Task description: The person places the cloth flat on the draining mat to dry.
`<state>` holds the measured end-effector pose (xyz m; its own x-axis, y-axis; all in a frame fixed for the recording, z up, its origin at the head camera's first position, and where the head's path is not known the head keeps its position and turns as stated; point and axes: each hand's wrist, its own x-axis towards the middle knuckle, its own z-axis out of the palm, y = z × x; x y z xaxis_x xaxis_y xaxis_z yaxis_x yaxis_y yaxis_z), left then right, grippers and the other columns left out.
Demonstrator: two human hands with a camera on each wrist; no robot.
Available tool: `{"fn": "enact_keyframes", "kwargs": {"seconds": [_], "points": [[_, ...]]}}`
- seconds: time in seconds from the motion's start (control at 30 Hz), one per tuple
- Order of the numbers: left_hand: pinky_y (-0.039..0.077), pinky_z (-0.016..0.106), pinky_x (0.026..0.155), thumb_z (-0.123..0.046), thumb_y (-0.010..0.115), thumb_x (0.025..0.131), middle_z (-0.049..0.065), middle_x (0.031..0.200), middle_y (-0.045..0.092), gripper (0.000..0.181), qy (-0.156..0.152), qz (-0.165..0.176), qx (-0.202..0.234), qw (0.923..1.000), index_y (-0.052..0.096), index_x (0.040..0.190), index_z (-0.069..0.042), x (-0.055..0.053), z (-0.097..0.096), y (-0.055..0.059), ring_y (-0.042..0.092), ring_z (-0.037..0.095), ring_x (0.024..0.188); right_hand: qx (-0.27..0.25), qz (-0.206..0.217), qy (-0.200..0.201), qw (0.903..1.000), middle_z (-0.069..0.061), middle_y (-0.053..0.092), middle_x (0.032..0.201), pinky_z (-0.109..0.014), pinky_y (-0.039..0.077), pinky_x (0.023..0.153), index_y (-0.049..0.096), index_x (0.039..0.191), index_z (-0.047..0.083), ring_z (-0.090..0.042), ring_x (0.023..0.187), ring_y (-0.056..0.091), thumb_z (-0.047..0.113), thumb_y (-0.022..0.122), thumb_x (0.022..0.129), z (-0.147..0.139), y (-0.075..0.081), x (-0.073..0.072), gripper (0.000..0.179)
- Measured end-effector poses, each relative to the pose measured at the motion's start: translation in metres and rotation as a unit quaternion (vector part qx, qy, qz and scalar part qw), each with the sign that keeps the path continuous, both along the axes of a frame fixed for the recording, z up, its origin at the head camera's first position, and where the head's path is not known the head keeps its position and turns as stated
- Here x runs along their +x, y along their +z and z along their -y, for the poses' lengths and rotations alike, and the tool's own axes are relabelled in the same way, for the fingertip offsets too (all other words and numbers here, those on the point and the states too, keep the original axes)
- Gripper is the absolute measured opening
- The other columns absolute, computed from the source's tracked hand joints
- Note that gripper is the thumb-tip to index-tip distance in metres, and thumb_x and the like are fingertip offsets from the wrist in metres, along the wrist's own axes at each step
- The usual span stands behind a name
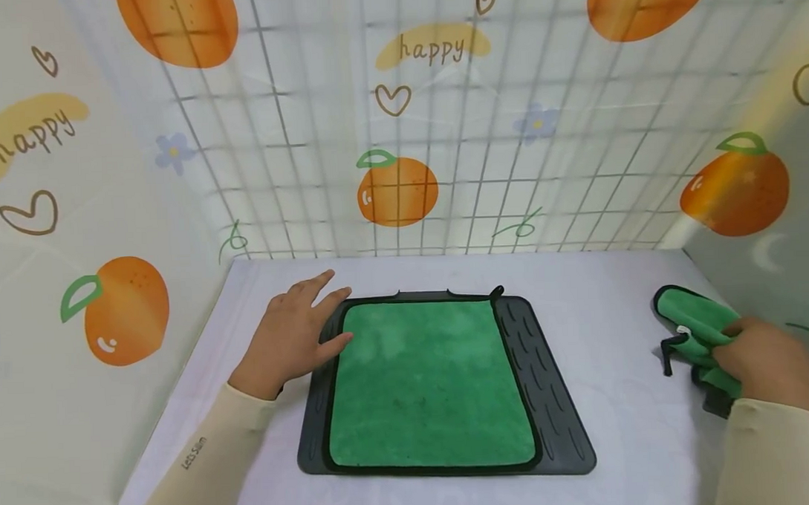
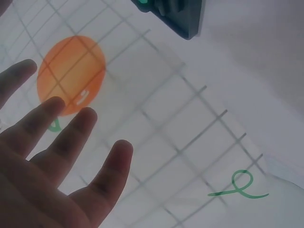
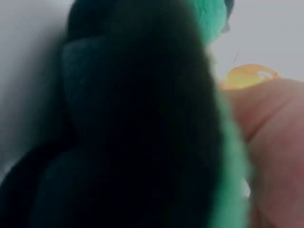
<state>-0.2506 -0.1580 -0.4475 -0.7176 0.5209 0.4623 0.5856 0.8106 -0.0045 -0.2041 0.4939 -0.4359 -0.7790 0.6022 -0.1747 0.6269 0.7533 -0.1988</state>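
Observation:
A green cloth (image 1: pixel 429 385) with black edging lies flat and spread on a dark grey ridged board (image 1: pixel 558 425). A small black loop (image 1: pixel 496 292) sticks out at the cloth's far right corner. My left hand (image 1: pixel 296 330), fingers spread and holding nothing, is over the board's far left corner; the left wrist view shows its spread fingers (image 2: pixel 121 161) too. Off to the right, my right hand (image 1: pixel 772 362) grips a bunched green cloth (image 1: pixel 697 313) with black trim. In the right wrist view the dark side of this bunched cloth (image 3: pixel 142 118) fills most of the picture, blurred.
A white tabletop (image 1: pixel 614 312) surrounds the board. White sheets printed with oranges, hearts and "happy" form the back wall (image 1: pixel 322 203) and both sides, and a wire grid shows at the back. The right side wall (image 1: pixel 746 270) stands close to my right hand.

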Motion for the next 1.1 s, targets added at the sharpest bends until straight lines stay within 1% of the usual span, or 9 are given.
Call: {"fn": "enact_keyframes", "kwargs": {"seconds": [0.23,0.33,0.47,0.63,0.7,0.83,0.97,1.0,1.1], "points": [[0.051,0.064,0.092,-0.053,0.072,0.097,0.012,0.163,0.043,0.063,0.001,0.003,-0.002,1.0,0.058,0.15,-0.022,0.002,0.001,0.002,0.055,0.04,0.134,0.003,-0.031,0.006,0.9995,-0.04,0.047,0.125,-0.061,0.043,0.084,0.044,0.142,-0.014,-0.05,0.101,0.042,0.01,0.057,0.099,0.004,0.008,0.002,0.052],[0.051,0.064,0.091,-0.052,0.072,0.097,0.013,0.162,0.044,0.062,-0.002,0.003,0.002,1.0,0.058,0.149,-0.022,0.002,0.002,0.002,0.055,0.04,0.134,-0.006,-0.055,-0.003,0.9985,-0.04,0.046,0.127,-0.062,0.043,0.083,0.043,0.144,-0.014,-0.051,0.102,0.042,0.01,0.057,0.101,0.009,0.012,0.0,0.051],[0.052,0.064,0.089,-0.051,0.074,0.096,0.014,0.16,0.046,0.061,-0.006,-0.007,0.006,0.9999,0.06,0.148,-0.021,0.001,0.002,0.003,0.057,0.041,0.131,-0.027,-0.095,-0.008,0.9951,-0.038,0.046,0.127,-0.059,0.045,0.076,0.044,0.145,-0.013,-0.051,0.102,0.04,0.01,0.056,0.103,0.016,0.02,-0.004,0.049],[0.052,0.064,0.089,-0.051,0.074,0.096,0.014,0.16,0.047,0.061,-0.005,-0.011,0.004,0.9999,0.06,0.147,-0.021,0.0,0.002,0.003,0.058,0.041,0.129,-0.015,-0.148,0.013,0.9887,-0.038,0.047,0.127,-0.053,0.046,0.067,0.045,0.142,-0.012,-0.051,0.099,0.042,0.013,0.056,0.103,0.033,0.037,-0.004,0.048],[0.052,0.064,0.089,-0.051,0.074,0.096,0.013,0.16,0.046,0.061,-0.002,-0.006,0.001,1.0,0.06,0.147,-0.021,0.001,0.002,0.004,0.058,0.041,0.13,-0.01,-0.164,0.023,0.9861,-0.039,0.047,0.129,-0.055,0.048,0.067,0.046,0.142,-0.012,-0.051,0.1,0.042,0.013,0.056,0.102,0.043,0.045,-0.003,0.048],[0.052,0.063,0.09,-0.05,0.075,0.096,0.013,0.161,0.045,0.061,0.004,0.004,-0.002,1.0,0.059,0.148,-0.021,0.003,0.001,0.005,0.057,0.04,0.13,-0.005,-0.19,0.044,0.9807,-0.039,0.047,0.131,-0.064,0.051,0.077,0.048,0.141,-0.012,-0.053,0.102,0.042,0.013,0.057,0.102,0.064,0.062,0.001,0.048],[0.052,0.063,0.09,-0.049,0.076,0.095,0.013,0.161,0.046,0.062,0.001,0.004,0.0,1.0,0.059,0.148,-0.021,0.003,0.001,0.006,0.058,0.04,0.129,0.015,-0.228,0.079,0.9704,-0.04,0.048,0.132,-0.072,0.043,0.091,0.053,0.141,-0.009,-0.056,0.108,0.042,0.014,0.059,0.101,0.09,0.081,0.008,0.046],[0.052,0.063,0.09,-0.049,0.076,0.095,0.013,0.16,0.046,0.062,0.0,0.004,0.0,1.0,0.059,0.148,-0.021,0.003,0.0,0.007,0.058,0.04,0.129,0.022,-0.243,0.094,0.9651,-0.039,0.05,0.131,-0.072,0.039,0.091,0.056,0.14,-0.008,-0.056,0.108,0.042,0.015,0.06,0.101,0.098,0.085,0.01,0.045],[0.053,0.063,0.088,-0.049,0.077,0.094,0.013,0.159,0.047,0.062,-0.006,0.003,0.005,1.0,0.06,0.147,-0.021,0.003,-0.001,0.006,0.059,0.041,0.127,0.027,-0.282,0.137,0.9493,-0.038,0.054,0.131,-0.073,0.041,0.091,0.06,0.139,-0.005,-0.056,0.11,0.045,0.016,0.063,0.1,0.123,0.097,0.017,0.044]]}}
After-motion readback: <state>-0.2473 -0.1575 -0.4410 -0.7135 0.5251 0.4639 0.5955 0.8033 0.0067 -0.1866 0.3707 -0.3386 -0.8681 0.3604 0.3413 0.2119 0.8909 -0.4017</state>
